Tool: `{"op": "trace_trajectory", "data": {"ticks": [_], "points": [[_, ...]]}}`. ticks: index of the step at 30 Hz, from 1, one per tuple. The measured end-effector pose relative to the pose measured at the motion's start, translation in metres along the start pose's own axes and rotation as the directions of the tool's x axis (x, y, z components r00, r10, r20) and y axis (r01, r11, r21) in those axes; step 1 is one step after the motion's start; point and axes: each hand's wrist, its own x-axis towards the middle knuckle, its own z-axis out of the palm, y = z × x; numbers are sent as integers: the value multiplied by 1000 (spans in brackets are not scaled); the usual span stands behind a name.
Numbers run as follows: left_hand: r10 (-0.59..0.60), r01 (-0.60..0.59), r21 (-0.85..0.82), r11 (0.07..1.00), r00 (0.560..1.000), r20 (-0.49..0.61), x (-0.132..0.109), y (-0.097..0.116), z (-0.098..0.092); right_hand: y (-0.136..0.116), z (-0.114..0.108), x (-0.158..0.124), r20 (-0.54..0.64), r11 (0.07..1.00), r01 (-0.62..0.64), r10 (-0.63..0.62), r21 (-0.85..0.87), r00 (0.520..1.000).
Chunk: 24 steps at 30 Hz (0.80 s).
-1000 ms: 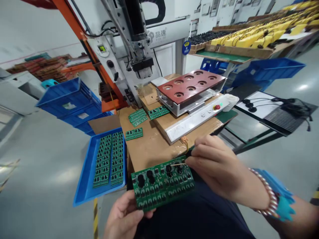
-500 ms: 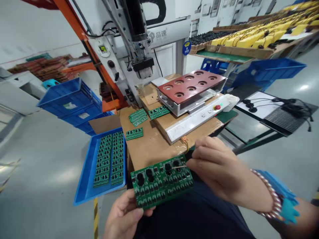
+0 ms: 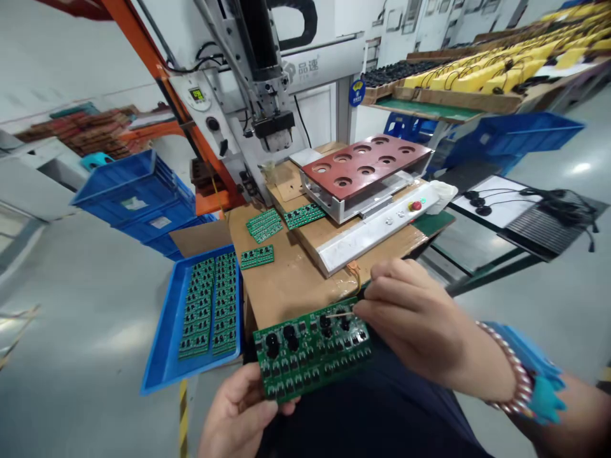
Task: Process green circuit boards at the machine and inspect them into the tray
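Observation:
A green circuit board (image 3: 312, 362) with black parts is tilted toward me above my lap. My left hand (image 3: 243, 407) grips its lower left corner between thumb and fingers. My right hand (image 3: 415, 331), closed in a pinch, holds a thin pale toothpick-like stick (image 3: 340, 314) over the board's upper right. The stick's tip is at one of the round black components (image 3: 325, 323); whether it touches, I cannot tell. A beaded bracelet and a blue band are on my right wrist.
On the brown tabletop (image 3: 286, 286) lie several circuit boards (image 3: 264, 225). A blue tray (image 3: 160, 343) at left holds rows of boards. Behind stands a machine with a red fixture plate (image 3: 370, 162) and a white control bar (image 3: 367, 232). Cables (image 3: 548, 203) rest on a right-hand stand.
The board has shifted slightly right and tilted a little. My right hand has moved slightly left and up, taking the stick's tip from the component's lower part toward its top.

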Motion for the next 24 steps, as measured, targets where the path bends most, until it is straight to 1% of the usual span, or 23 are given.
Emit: {"op": "trace_trajectory", "data": {"ticks": [4,15,21,24], "points": [[11,-11,4,1000,1000,1,0,2,0,0,-1,-1,-3,1000,-8,8,-9,1000],[5,-5,-2,1000,999,-43,-1,5,5,-2,-5,-4,76,999,-33,30,39,997],[-10,9,-14,1000,999,-48,-2,1,3,-2,-2,-1,65,999,0,-2,32,998],[-19,18,-21,1000,998,-67,-2,0,2,-2,-1,0,46,999,15,-17,33,999]]}}
